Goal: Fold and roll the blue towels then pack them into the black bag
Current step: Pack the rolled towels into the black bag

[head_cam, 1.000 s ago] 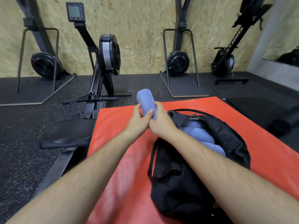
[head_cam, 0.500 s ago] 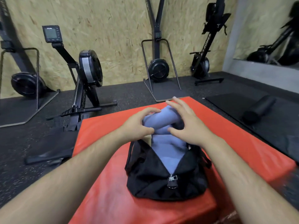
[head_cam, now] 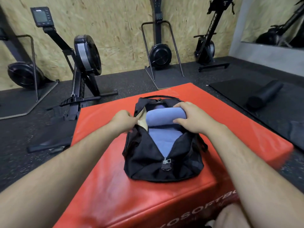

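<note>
Forearms reach out from the near edge over a red soft box, which carries white lettering on its front face. On top of the box sits the black bag, zip pull at the near end and its mouth spread wide. A second blue towel lies low inside the bag, filling the near part of the opening. Above it a rolled blue towel lies crosswise in the mouth, partly sunk between the bag's sides. The person's right hand is clamped on the roll's right end, fingers curled over the top and thumb tucked beneath. The left hand has its fingers closed on the bag's left lip, just beside a strip of tan lining. Beyond the box, on the dark speckled floor, a rowing machine stands to the left, and a foam roller rests on a black mat to the right. Further upright machines lean along the chipboard wall at the back
</note>
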